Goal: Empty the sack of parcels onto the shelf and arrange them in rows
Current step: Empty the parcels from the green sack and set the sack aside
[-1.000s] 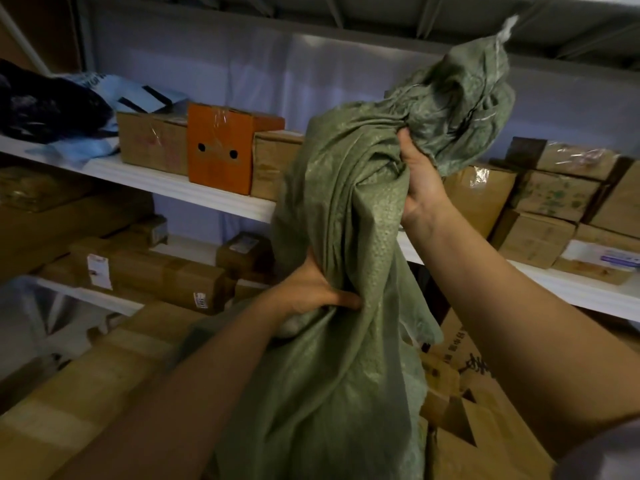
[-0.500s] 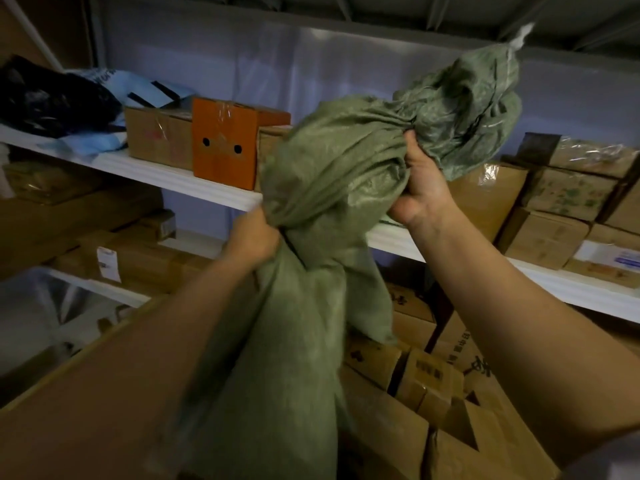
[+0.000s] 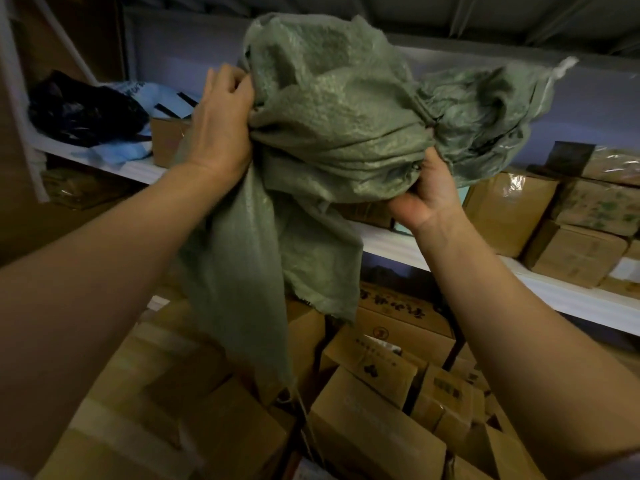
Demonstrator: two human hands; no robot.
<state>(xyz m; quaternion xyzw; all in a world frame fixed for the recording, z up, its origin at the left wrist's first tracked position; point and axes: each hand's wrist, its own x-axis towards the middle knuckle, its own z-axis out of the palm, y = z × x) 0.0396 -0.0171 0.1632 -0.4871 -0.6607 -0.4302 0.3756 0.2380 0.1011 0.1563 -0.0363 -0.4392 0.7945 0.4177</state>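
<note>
Head view: green sack (image 3: 332, 109) bunched up in front of the white shelf (image 3: 398, 244), above its front edge, likely gathered so the limp, seemingly emptied fabric can be balled up or shaken out; a loose tail hangs below the shelf edge over cardboard boxes (image 3: 374, 441). Left hand (image 3: 221, 126) is raised left of the bundle, fingers clenched in a fold, back toward camera; right hand (image 3: 426, 195) cups the bundle from underneath, fingers curled into the cloth, both forearms reaching up.
</note>
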